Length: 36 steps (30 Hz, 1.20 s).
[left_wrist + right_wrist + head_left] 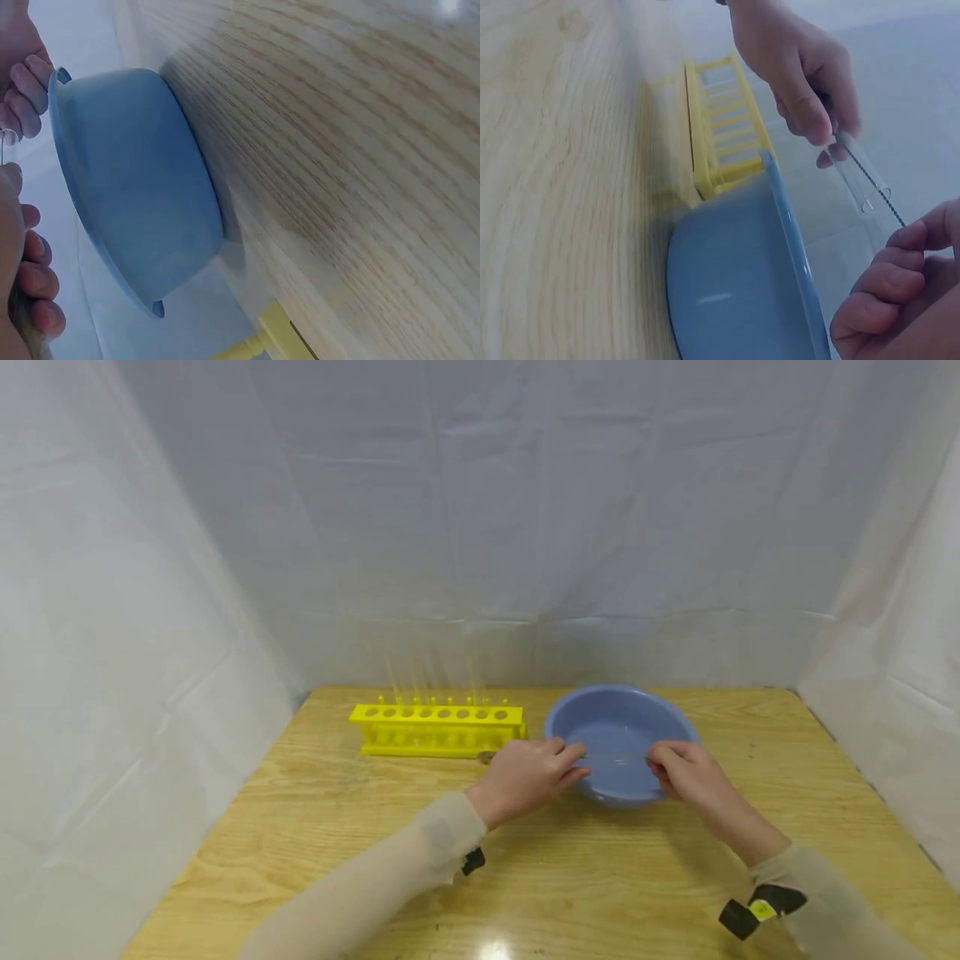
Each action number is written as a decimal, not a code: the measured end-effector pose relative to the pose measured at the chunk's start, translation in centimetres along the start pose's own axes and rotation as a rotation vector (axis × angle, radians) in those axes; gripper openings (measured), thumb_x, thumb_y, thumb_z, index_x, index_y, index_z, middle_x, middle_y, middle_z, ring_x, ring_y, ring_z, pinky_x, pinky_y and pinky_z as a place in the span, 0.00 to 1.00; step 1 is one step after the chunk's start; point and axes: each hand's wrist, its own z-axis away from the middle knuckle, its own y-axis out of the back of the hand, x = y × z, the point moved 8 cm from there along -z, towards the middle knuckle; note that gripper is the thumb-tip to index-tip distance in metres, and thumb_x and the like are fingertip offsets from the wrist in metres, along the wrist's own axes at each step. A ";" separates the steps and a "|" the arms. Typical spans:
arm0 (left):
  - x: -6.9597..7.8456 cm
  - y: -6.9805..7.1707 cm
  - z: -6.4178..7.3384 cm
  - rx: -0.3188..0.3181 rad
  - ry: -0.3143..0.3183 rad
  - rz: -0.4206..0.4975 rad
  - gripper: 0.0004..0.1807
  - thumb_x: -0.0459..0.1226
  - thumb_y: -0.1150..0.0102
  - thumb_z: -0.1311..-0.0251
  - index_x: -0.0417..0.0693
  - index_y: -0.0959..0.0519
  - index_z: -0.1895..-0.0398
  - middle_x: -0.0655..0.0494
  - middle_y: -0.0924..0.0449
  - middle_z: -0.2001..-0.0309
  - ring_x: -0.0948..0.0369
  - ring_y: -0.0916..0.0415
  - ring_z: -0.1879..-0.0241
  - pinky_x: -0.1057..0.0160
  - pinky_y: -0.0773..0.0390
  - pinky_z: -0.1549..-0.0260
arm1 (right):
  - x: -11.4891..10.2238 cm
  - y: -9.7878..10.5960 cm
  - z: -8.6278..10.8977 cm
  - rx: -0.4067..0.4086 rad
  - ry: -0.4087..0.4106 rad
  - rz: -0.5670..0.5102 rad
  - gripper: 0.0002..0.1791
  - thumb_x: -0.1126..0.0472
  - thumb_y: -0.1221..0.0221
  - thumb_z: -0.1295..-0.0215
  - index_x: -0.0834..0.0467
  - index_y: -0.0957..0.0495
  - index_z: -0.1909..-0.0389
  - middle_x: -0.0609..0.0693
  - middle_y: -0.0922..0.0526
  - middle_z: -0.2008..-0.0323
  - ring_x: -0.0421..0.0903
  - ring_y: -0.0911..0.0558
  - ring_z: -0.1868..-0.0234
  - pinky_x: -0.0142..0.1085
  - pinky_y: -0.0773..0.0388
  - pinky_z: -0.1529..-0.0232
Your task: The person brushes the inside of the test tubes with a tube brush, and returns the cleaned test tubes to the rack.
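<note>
My left hand (531, 774) grips a clear glass test tube (845, 172) over the blue basin's near left rim. A brownish bristle end (486, 757) shows past the left side of this hand; whether it lies inside the glass is unclear. The twisted wire (895, 213) of a test tube brush runs out of the tube's open mouth. My right hand (692, 779) pinches that wire, fingers curled, over the basin's right side. Below both hands sits the blue basin (609, 727). In the right wrist view, the left hand (804, 79) holds the tube's far part.
A yellow test tube rack (438, 716) stands left of the basin, with several faint clear tubes (416, 675) upright at its back. Both stand on a wooden table (360, 827). White sheeting (480, 527) hangs behind and on both sides.
</note>
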 end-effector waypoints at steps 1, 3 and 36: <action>0.0 0.0 0.0 0.003 -0.001 0.003 0.14 0.53 0.47 0.27 0.55 0.22 0.54 0.62 0.24 0.75 0.67 0.28 0.84 0.70 0.31 0.87 | -0.1 0.1 0.0 0.001 0.004 0.012 0.21 0.59 0.55 0.24 0.58 0.38 0.81 0.46 0.43 0.86 0.41 0.45 0.83 0.36 0.39 0.77; 0.0 -0.1 0.0 0.006 -0.001 0.015 0.15 0.54 0.47 0.28 0.55 0.22 0.54 0.62 0.23 0.75 0.67 0.27 0.83 0.69 0.30 0.87 | -0.2 0.3 0.0 0.005 0.014 0.038 0.21 0.60 0.54 0.25 0.59 0.39 0.81 0.46 0.43 0.86 0.41 0.44 0.82 0.36 0.39 0.77; -0.1 -0.5 -0.2 0.068 -0.051 0.098 0.16 0.54 0.44 0.29 0.54 0.23 0.53 0.64 0.23 0.74 0.68 0.27 0.81 0.70 0.30 0.85 | -0.7 2.8 0.9 0.054 0.093 0.192 0.20 0.60 0.55 0.25 0.59 0.38 0.82 0.46 0.42 0.86 0.40 0.42 0.83 0.37 0.40 0.78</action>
